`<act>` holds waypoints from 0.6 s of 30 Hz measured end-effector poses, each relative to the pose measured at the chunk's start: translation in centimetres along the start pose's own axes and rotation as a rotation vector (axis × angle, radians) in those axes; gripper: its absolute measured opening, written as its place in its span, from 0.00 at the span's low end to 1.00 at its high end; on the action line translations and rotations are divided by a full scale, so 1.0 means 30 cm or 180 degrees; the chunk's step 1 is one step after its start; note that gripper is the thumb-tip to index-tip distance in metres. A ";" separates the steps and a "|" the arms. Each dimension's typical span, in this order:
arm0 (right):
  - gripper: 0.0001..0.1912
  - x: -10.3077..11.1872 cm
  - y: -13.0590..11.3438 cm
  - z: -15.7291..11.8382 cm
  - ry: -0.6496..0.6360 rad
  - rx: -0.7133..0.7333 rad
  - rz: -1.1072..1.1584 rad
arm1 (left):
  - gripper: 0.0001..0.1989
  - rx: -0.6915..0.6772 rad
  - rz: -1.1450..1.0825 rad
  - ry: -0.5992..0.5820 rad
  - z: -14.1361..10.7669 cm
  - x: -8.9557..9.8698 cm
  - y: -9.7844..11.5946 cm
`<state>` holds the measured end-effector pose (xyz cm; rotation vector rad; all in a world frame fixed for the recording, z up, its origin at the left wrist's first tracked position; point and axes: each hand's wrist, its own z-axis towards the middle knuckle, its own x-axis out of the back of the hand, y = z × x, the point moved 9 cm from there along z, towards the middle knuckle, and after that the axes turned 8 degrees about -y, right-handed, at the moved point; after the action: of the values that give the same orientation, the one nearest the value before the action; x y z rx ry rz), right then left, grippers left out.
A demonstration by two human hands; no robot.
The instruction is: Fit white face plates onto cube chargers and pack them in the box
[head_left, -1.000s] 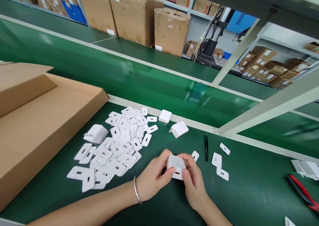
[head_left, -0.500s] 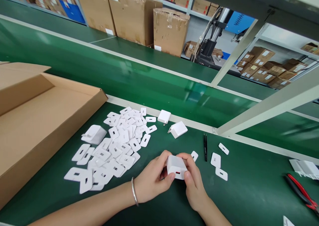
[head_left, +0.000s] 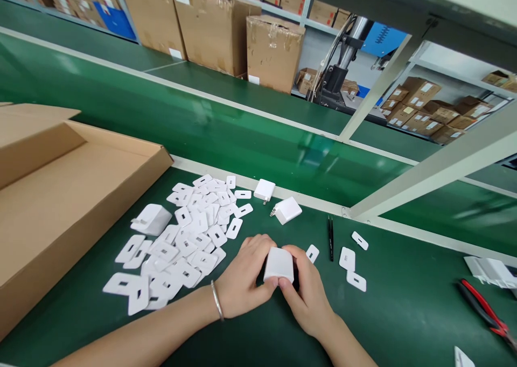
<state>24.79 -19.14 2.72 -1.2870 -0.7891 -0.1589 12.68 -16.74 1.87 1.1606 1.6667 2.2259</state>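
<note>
A white charger (head_left: 279,263) is gripped between my left hand (head_left: 250,275) and my right hand (head_left: 309,291), above the green work surface. Both thumbs press on its near edge, and the fingers curl round its sides. Its port face is hidden from me. To the left of my left hand spreads a pile of white faceplates (head_left: 188,246) with slots. One loose faceplate (head_left: 312,253) lies just beyond my right hand. Another charger (head_left: 151,220) rests at the pile's left edge, and two more chargers with prongs (head_left: 287,210) lie near the back rail.
An open cardboard box (head_left: 76,167) takes up the left side. Black tweezers (head_left: 330,239), a few loose plates (head_left: 347,259) and red-black pliers (head_left: 484,307) lie to the right. White parts (head_left: 490,271) sit near the right edge. A metal frame post (head_left: 428,167) slants across the right.
Both hands have tilted the charger, so the red port that faced me is out of sight. My thumbs have come together on its near edge.
</note>
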 end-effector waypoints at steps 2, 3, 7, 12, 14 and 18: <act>0.18 0.010 -0.012 0.006 0.0071 0.0086 -0.0223 | 0.20 -0.0076 0.0071 0.0004 0.011 0.012 0.002; 0.17 0.016 -0.015 0.008 0.0096 0.0112 -0.0271 | 0.20 -0.0064 0.0055 -0.0030 0.016 0.014 -0.002; 0.15 0.031 -0.016 0.012 0.0089 0.0064 -0.0155 | 0.22 -0.0015 -0.0009 -0.0117 0.024 0.016 -0.018; 0.17 0.040 -0.026 0.015 0.0144 0.0215 -0.0210 | 0.19 -0.0088 0.0124 -0.0051 0.018 0.019 -0.028; 0.19 0.041 -0.019 0.017 0.0256 0.0231 -0.0338 | 0.16 -0.0037 0.0227 -0.0037 0.019 0.014 -0.047; 0.18 0.036 0.007 0.019 0.0501 0.0057 -0.0694 | 0.16 0.0136 0.0536 0.0058 0.028 0.007 -0.096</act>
<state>25.42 -18.22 3.25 -1.1544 -0.7921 -0.4224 12.12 -14.88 -0.43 1.3415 1.6895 2.3146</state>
